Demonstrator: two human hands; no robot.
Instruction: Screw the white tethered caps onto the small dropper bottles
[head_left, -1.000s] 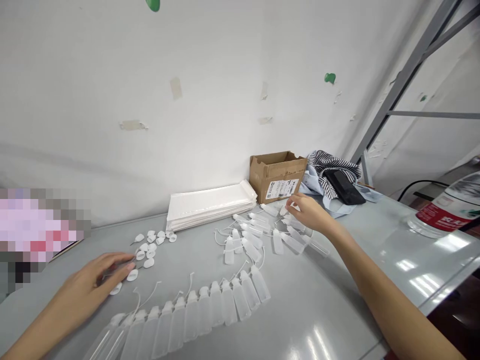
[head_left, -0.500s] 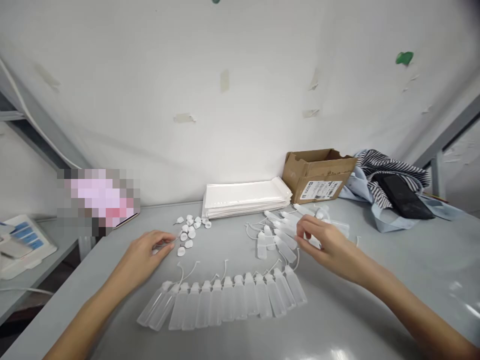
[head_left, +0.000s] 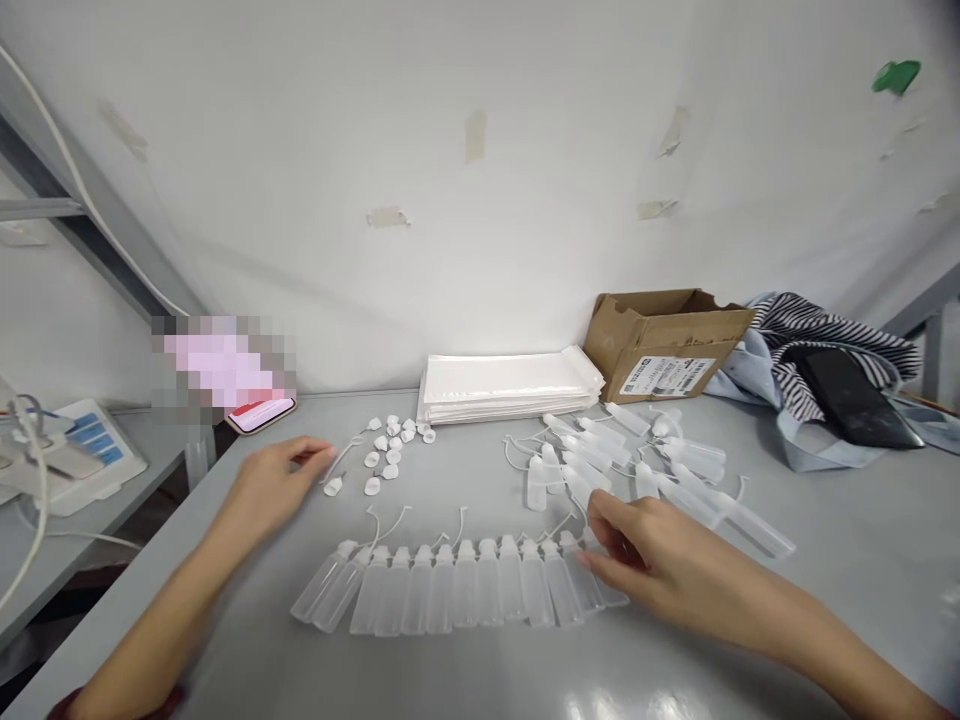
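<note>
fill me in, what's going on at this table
A person is handling small translucent bottles with both bare hands. The right hand is at the right end of a row of bottles laid side by side; whether it grips one is unclear. The left hand is beside some small white caps, its grip also unclear. More loose bottles lie scattered in front of a cardboard box.
</note>
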